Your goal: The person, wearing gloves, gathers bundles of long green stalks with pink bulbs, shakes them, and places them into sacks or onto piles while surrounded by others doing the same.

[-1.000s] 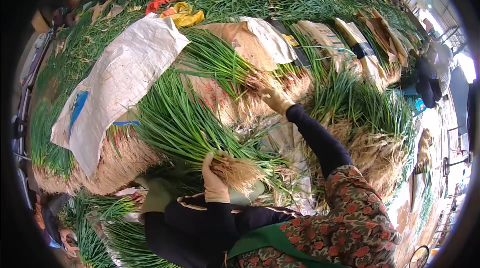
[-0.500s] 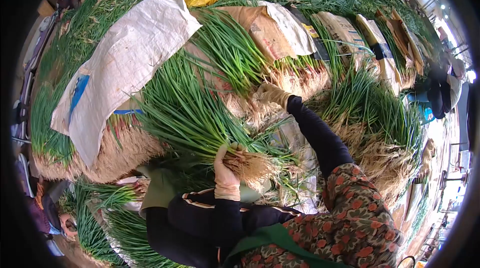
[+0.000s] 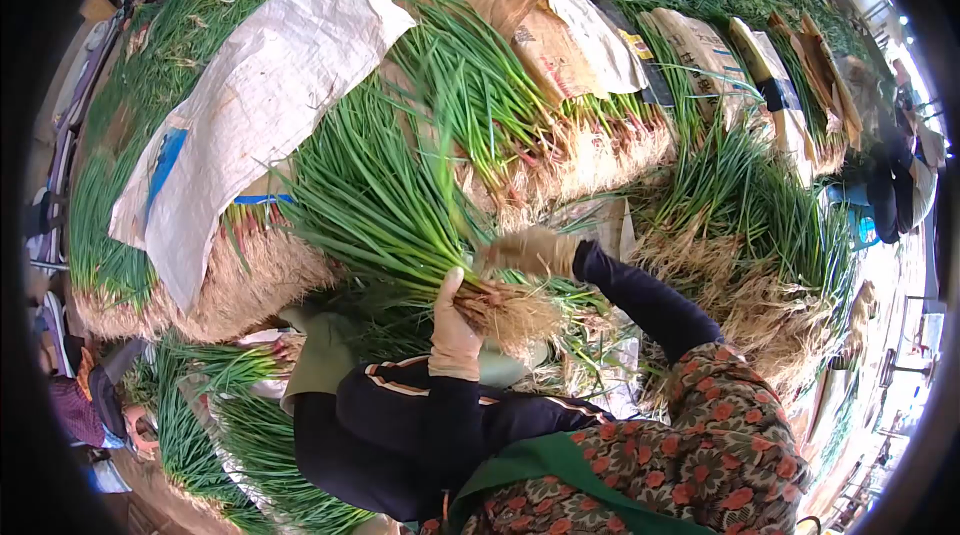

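My left hand (image 3: 455, 335), in a pale glove, is closed around a bunch of scallions (image 3: 400, 215). The long green leaves fan out up and to the left, and the tan roots (image 3: 515, 320) hang out on the right. Right beside the bunch, my gloved right hand (image 3: 527, 253) is smeared by motion. A blurred streak of green leaves rises from its fingers, so it appears to grip a few scallion stalks; the fingertips are not sharp. A pile of loose scallions (image 3: 490, 125) lies just beyond, roots towards me.
A white woven sack (image 3: 270, 105) covers stacked scallions at left. A brown sack (image 3: 540, 50) and other sacks cover more behind. Further rooted scallions (image 3: 740, 205) are heaped at right. Other people's dark clothing shows at the right edge.
My right hand has come from the scallion pile back and down to the bunch, with blurred green leaves trailing. The left hand keeps hold of the bunch. The view has shifted slightly.
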Tool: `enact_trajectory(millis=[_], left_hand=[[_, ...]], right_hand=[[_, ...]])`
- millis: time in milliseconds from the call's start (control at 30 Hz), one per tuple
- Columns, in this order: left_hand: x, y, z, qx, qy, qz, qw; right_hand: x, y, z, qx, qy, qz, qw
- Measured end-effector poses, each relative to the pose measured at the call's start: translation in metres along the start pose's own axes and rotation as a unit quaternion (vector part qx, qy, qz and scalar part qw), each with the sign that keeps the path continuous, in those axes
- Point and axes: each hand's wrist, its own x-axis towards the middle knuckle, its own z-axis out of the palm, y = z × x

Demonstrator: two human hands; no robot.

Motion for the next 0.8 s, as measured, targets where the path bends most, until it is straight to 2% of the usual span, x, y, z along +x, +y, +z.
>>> enact_trajectory(millis=[33, 100, 133, 200, 233, 267, 333, 367, 433, 500, 567, 600, 667, 700, 733, 767, 800], left_hand=[[0.001, -0.001, -0.004, 0.02, -0.011, -0.009, 1.0], [0.0, -0.004, -0.002, 0.033, -0.009, 0.012, 0.999], [0.0, -0.005, -0.002, 0.036, -0.003, 0.017, 0.999], [0.001, -0.004, -0.003, 0.045, -0.006, 0.039, 0.998], [0.001, -0.004, -0.003, 0.031, -0.017, 0.04, 0.999], [0.0, -0.005, -0.004, 0.016, -0.029, 0.043, 0.999], [0.001, -0.004, -0.013, 0.017, -0.07, 0.033, 0.997], [0.0, -0.004, -0.013, 0.004, -0.063, 0.038, 0.997], [0.0, -0.004, -0.01, -0.021, -0.052, 0.048, 0.997], [-0.005, -0.003, -0.001, -0.044, -0.035, 0.05, 0.997], [0.0, -0.008, -0.012, -0.043, -0.018, 0.05, 0.998], [-0.002, -0.008, -0.009, -0.071, -0.056, 0.043, 0.995], [-0.008, -0.003, 0.004, -0.125, -0.138, 0.035, 0.982], [-0.015, 0.0, 0.013, -0.126, -0.131, 0.069, 0.981], [-0.017, 0.003, 0.012, -0.134, -0.155, 0.088, 0.975], [-0.019, 0.006, 0.009, -0.143, -0.176, 0.106, 0.968], [-0.02, 0.01, 0.008, -0.181, -0.164, 0.08, 0.966]], right_hand=[[-0.004, 0.002, 0.019, -0.036, -0.046, -0.046, 0.997], [-0.009, 0.034, 0.039, -0.102, -0.065, -0.154, 0.981], [-0.002, 0.05, 0.034, -0.042, -0.132, -0.095, 0.986], [0.015, 0.052, 0.024, 0.138, -0.002, -0.135, 0.981], [0.022, 0.048, 0.02, 0.224, 0.028, -0.112, 0.968], [0.028, 0.04, 0.014, 0.308, 0.061, -0.095, 0.945], [0.038, -0.011, 0.002, 0.468, 0.05, 0.024, 0.882], [0.054, -0.012, 0.02, 0.6, 0.045, 0.065, 0.796], [0.038, -0.041, 0.023, 0.689, 0.032, 0.05, 0.723], [0.039, -0.019, 0.036, 0.533, 0.004, 0.124, 0.837], [0.041, 0.015, 0.072, 0.304, 0.024, 0.101, 0.947], [0.04, 0.035, 0.091, 0.158, 0.013, 0.1, 0.982], [0.035, 0.074, 0.11, -0.08, -0.101, 0.124, 0.984], [0.037, 0.097, 0.116, -0.141, -0.166, 0.123, 0.968], [0.019, 0.081, 0.094, -0.233, -0.188, 0.129, 0.945], [0.046, 0.147, 0.121, -0.28, -0.208, 0.102, 0.932], [0.033, 0.108, 0.082, -0.236, -0.139, 0.106, 0.956]])
